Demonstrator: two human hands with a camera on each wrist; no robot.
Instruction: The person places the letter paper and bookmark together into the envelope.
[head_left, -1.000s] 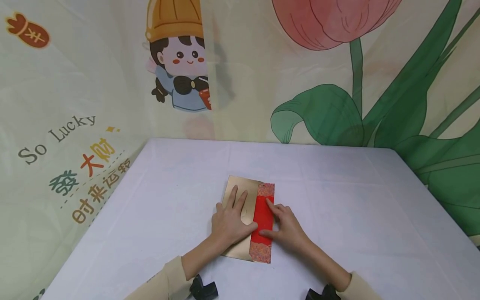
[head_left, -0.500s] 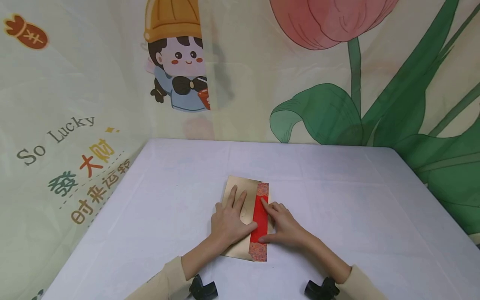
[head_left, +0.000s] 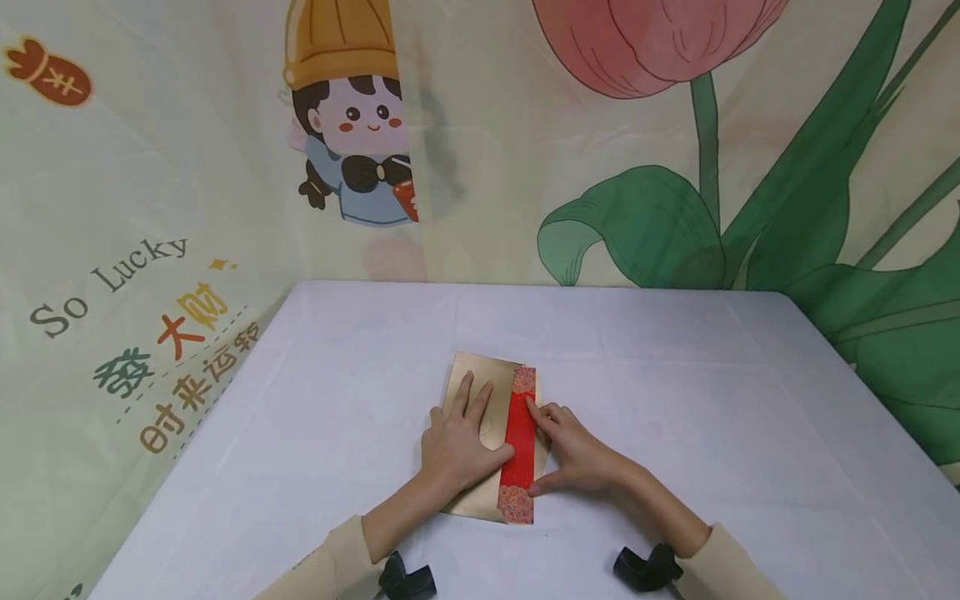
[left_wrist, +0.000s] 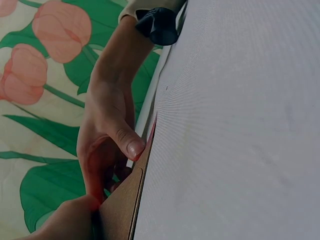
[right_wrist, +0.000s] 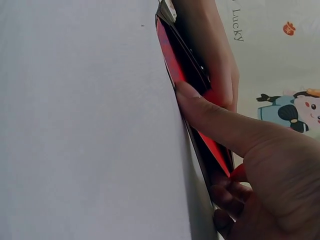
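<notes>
A gold sheet of stiff paper lies on the table, with a red strip patterned at both ends along its right side. My left hand is spread over the gold part, fingers straight, its thumb reaching the strip's left edge. At the right edge, my right hand holds the strip with index finger and thumb set apart along it, the other fingers curled. In the right wrist view the red strip is tilted up from the layer beneath, the thumb against its edge. A sliver of gold shows right of the strip.
A white cloth covers the table. Black wrist mounts sit at both sleeves near the front. Behind stands a printed backdrop with a cartoon figure, a tulip and lettering.
The red strip looks narrower and gold shows on its right. My right hand moved slightly left with the edge, then its thumb slid lower. My left hand stays in place.
</notes>
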